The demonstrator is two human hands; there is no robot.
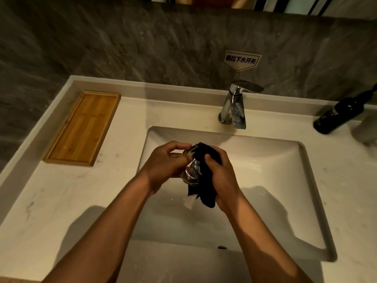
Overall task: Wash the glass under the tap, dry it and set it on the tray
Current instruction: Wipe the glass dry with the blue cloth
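- The left hand (169,160) is curled round the glass (192,170) and holds it over the sink (285,160).
- The right hand (220,176) grips a dark cloth (206,186) and presses it on the glass.
- The glass sits between the two hands, tipped on its side, with the cloth wrapped over part of it.
- This looks like the drying step. No water runs from the tap (236,107).
- To dry it well, I think the left hand should hold firm but not squeeze hard, since glass is slippery when wet.
- The cloth should go round the outside and then get pushed inside, while the glass is turned bit by bit.
- Staying low over the sink seems smart in case it slips.
- The tray (61,146) lies on the tabletop (51,201) to the left, well apart from the hands. The glass goes there last.
- A dark bottle (336,117) lies near the right edge, partly cut off.
- Most of the glass is hidden by fingers and cloth, so I cannot tell its shape or if it is dry.
- Something small and white pokes out under the cloth; I cannot tell what it is.
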